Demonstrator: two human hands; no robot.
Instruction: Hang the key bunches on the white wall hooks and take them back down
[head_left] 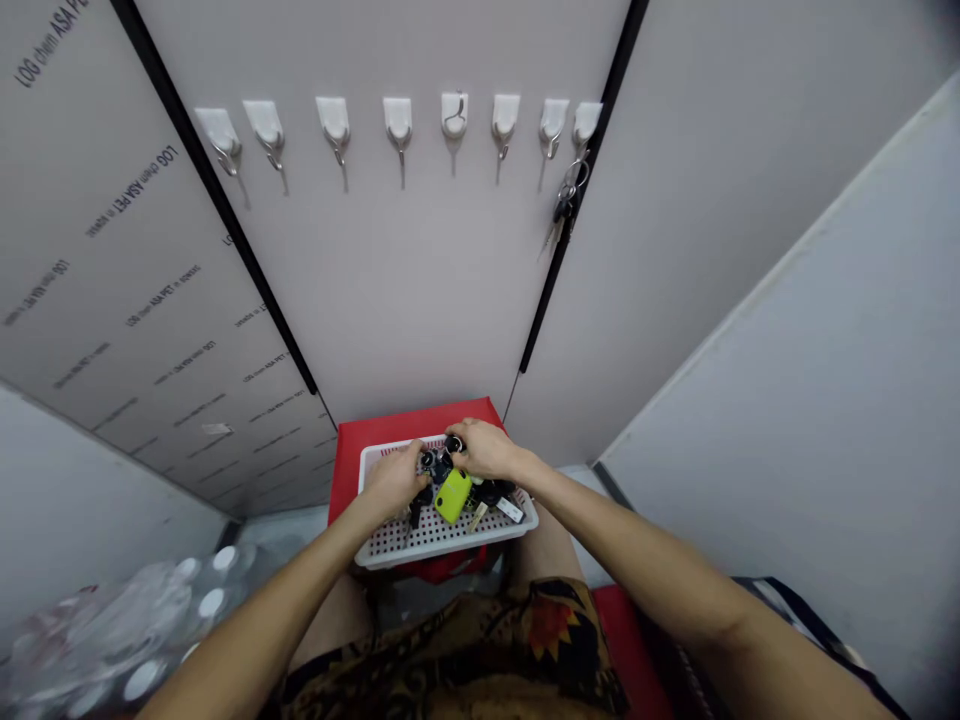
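Note:
A white perforated plastic basket (442, 551) holds several keys and key fobs. My left hand (396, 482) reaches in from the left, with thumb and fingers pinched on dark keys (429, 461) over the basket. Across from it, my right hand (484, 450) has its fingers closed on a black key with a metal ring (453, 444). The two hands are close together, and the keys between them overlap. Just below lies a bright yellow-green key fob (453, 496). A brass-coloured key (478, 516) and a white tag (510, 509) rest at the basket's right side.
The basket stands on a red stool (349, 460) against the panel. Above, a row of white hooks (397, 118) is stuck to the wall; a key bunch (564, 205) hangs from the rightmost one. Plastic-wrapped bottles (142, 620) stand at lower left. A dark bag (802, 620) is at right.

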